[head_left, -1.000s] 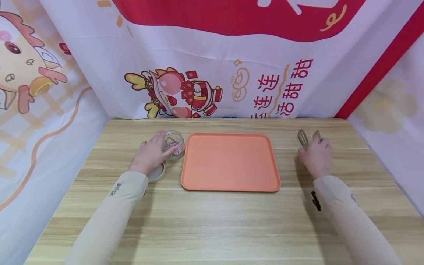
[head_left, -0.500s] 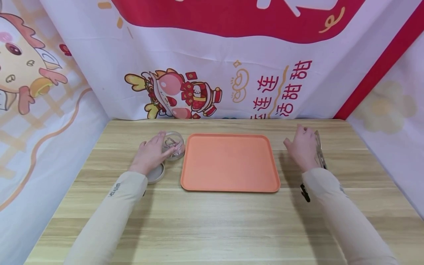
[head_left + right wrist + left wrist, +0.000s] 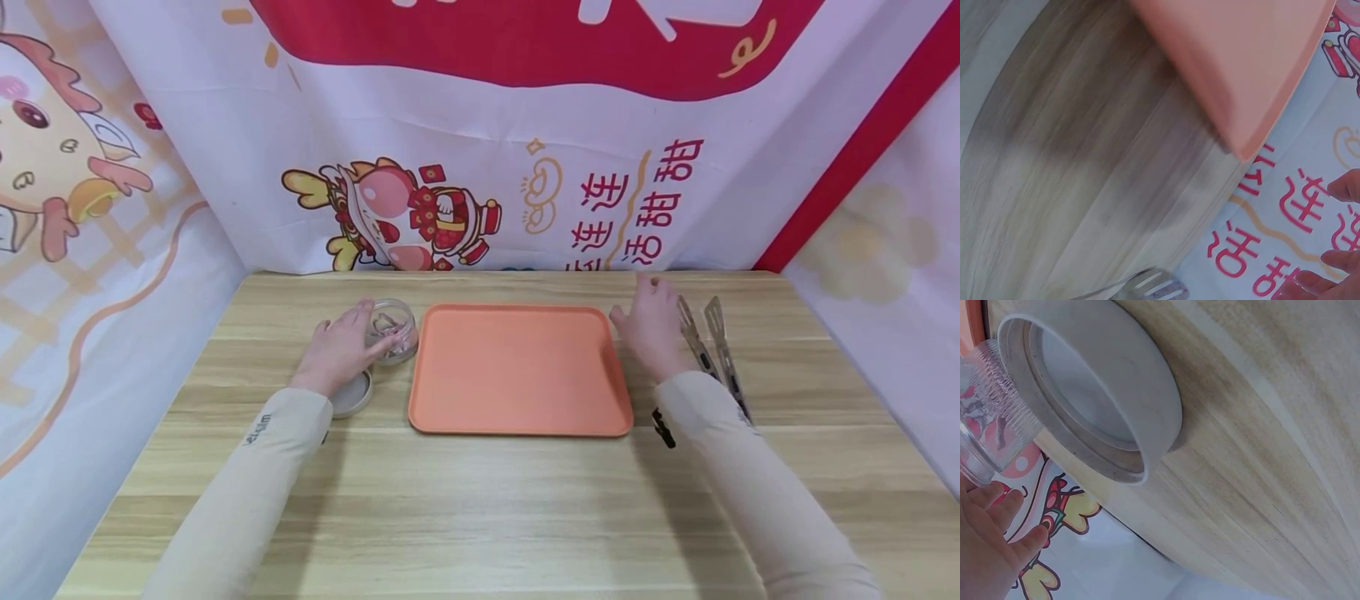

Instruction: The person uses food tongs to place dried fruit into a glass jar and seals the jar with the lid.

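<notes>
My left hand (image 3: 337,346) stays at a clear jar (image 3: 392,332), its thumb and index finger spread round the side. Small pieces, pinkish or shiny, lie in the jar; their kind is hard to tell. Just below that hand is a pale round lid (image 3: 354,394), inner side showing in the left wrist view. My right hand (image 3: 654,327) hovers by the right edge of an orange tray (image 3: 517,371), fingers apart and holding nothing. To its right lie metal tongs (image 3: 718,350) with slotted heads, partly hidden by the sleeve; one slotted head (image 3: 1155,287) shows in the right wrist view.
The wooden table (image 3: 465,517) meets a printed cloth (image 3: 465,108) hanging along its back edge. More cloth hangs at the left and right sides. The tray's left rim stands close beside the jar.
My right hand has let go of the tongs, which now lie on the table, and has moved left toward the tray. The left hand and jar have stayed put.
</notes>
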